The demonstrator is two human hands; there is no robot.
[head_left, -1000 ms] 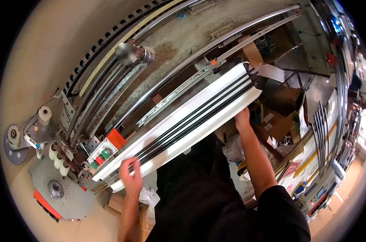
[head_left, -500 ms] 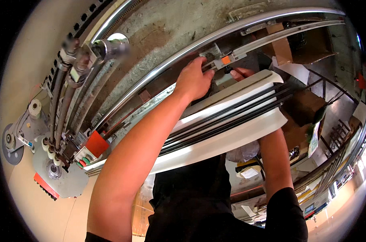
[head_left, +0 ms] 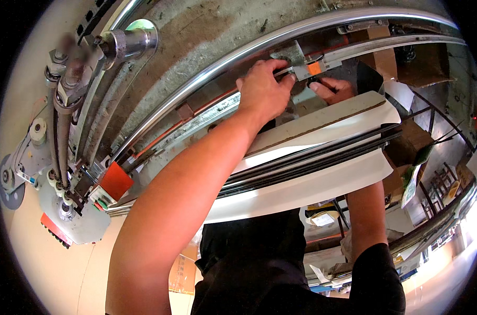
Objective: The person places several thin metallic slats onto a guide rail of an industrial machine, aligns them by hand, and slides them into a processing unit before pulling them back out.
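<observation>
At the far left, a grey mounting plate [head_left: 75, 226] carries small white rollers [head_left: 38, 130] and a red-orange block [head_left: 115, 181], with grey hoses running up to a threaded metal fitting [head_left: 131, 43] near the top edge. From there a polished curved rail [head_left: 207, 68] sweeps rightward across a rough concrete surface [head_left: 196, 31]. Below it lies a long white panel [head_left: 312, 184] with black strips [head_left: 312, 160] running along its length. The left hand [head_left: 263, 90] reaches up past the panel and is closed with its fingers curled on a small metal bracket [head_left: 301, 68] that sits against the rail and bears an orange tag [head_left: 314, 68]; the fingertips pinch the bracket's left end. Just beside it to the right, the right hand [head_left: 330, 90] comes up from behind the panel's upper edge, fingers bent toward the underside of the same bracket and touching something dark there; whether it grips anything cannot be told, since the panel and bracket hide most of it. Further right, brown cardboard boxes [head_left: 406, 142] and dark metal racking [head_left: 448, 178] stand below the panel's end.
</observation>
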